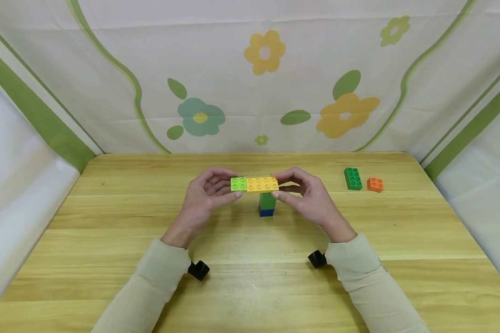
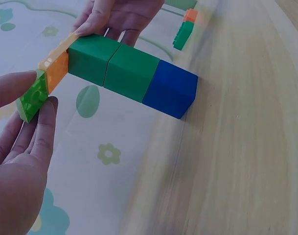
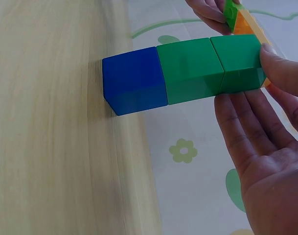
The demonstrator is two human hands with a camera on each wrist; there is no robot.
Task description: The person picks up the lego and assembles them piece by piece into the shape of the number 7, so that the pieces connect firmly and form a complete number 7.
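Note:
A tower of toy building bricks stands on the table, a blue brick (image 3: 134, 83) at its base and two green bricks (image 3: 190, 71) stacked above. Across its top lies a long yellow brick (image 1: 262, 184), reaching out to the left past the tower. At that overhanging end, a small lime green brick (image 1: 238, 184) sits flush against it in a row. My left hand (image 1: 200, 199) pinches the lime brick between thumb and fingers. The right hand (image 1: 312, 199) grips the yellow brick's right end, thumb in front and fingers behind, close beside the upper green brick.
To the right on the wooden table (image 1: 250, 286) lie a dark green brick (image 1: 353, 179) and a small orange brick (image 1: 375, 184). A flower-printed curtain (image 1: 250, 92) rises behind the table's back edge. Black wrist-camera mounts (image 1: 199, 270) stick out from both sleeves.

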